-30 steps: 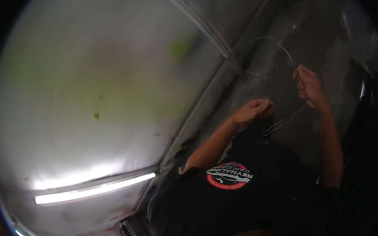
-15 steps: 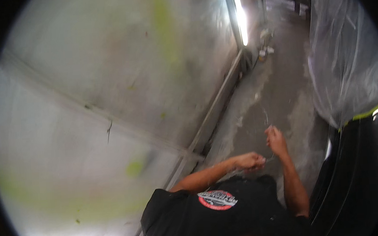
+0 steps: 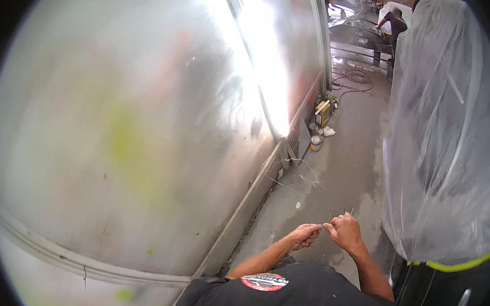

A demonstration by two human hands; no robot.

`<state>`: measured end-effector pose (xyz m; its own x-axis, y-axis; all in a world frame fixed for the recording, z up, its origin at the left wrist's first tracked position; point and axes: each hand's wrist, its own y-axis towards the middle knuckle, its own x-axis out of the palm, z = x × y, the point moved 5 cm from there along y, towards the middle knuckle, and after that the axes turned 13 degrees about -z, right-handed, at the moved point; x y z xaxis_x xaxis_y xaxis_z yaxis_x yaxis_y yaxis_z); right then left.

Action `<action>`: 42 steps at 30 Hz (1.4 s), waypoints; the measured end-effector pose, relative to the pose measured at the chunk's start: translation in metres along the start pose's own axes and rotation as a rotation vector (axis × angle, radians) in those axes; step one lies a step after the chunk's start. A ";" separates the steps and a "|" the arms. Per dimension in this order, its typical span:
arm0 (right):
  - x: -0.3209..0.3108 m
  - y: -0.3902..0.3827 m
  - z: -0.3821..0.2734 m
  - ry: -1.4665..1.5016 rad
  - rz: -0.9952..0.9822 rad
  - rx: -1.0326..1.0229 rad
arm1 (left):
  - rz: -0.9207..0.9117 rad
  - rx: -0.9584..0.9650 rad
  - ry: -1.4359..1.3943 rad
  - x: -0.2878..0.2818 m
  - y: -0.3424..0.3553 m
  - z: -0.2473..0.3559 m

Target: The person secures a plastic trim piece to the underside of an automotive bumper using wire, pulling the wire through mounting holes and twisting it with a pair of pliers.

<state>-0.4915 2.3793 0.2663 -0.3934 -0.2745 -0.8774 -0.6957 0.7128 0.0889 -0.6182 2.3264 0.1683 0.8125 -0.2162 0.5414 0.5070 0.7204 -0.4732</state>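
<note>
My left hand (image 3: 305, 235) and my right hand (image 3: 345, 231) are close together low in front of me, both closed on thin pale wire (image 3: 330, 216). Their fingertips nearly meet around it; short lengths poke up beside my right fingers. Loops of similar thin wire (image 3: 315, 179) show farther forward against the grey floor; whether they join the held piece I cannot tell.
Left: translucent, paint-stained wall (image 3: 130, 132). Right: plastic-draped object (image 3: 437, 139) above glossy black bodywork (image 3: 436, 290). Along the concrete aisle (image 3: 343, 180) are paint cans (image 3: 315, 145) and a coiled hose (image 3: 354, 83). A co-worker (image 3: 396, 26) stands at the far end near a car.
My view has swung to face along the aisle, revealing cans, hose and co-worker. My hands have drawn closer together, the right one now beside the left rather than raised above it.
</note>
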 end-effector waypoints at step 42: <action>-0.298 0.723 0.719 0.274 0.599 0.166 | 0.021 0.246 0.433 -0.146 0.785 0.679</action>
<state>-0.4450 3.4409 0.2529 -0.8356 0.0603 -0.5460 -0.2172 0.8766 0.4293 -0.5339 3.3712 0.1898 0.8931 -0.4162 0.1709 0.4489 0.8502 -0.2751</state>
